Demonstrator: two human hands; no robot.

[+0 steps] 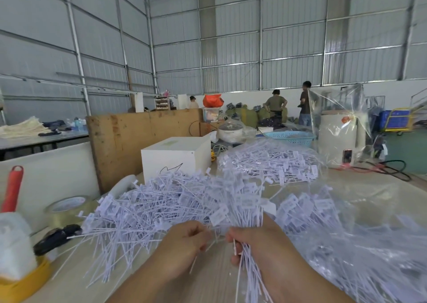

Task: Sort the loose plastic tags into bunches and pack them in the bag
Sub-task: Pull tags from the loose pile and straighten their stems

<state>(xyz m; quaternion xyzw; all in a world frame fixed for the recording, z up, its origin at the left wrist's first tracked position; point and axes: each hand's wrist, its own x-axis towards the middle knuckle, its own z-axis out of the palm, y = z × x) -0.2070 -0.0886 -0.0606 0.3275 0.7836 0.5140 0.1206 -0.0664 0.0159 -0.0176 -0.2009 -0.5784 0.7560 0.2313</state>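
Observation:
A wide heap of loose white plastic tags (152, 208) covers the table in front of me. My right hand (256, 240) grips a bunch of tags (251, 212) by the stems, their flat heads fanning upward and the tails hanging toward me. My left hand (187, 240) pinches a few thin stems just left of that bunch. A clear plastic bag (268, 162) filled with tags lies further back. More clear bag film holding tags (369, 240) spreads at my right.
A white box (175, 157) stands behind the heap. At the left are a tape roll (67, 208), a red-handled tool (12, 189), a yellow holder (20, 284) and a dark object (55, 238). A blue basket (291, 137), a white appliance (338, 136) and cables (383, 166) sit at the back right. Three people stand far off.

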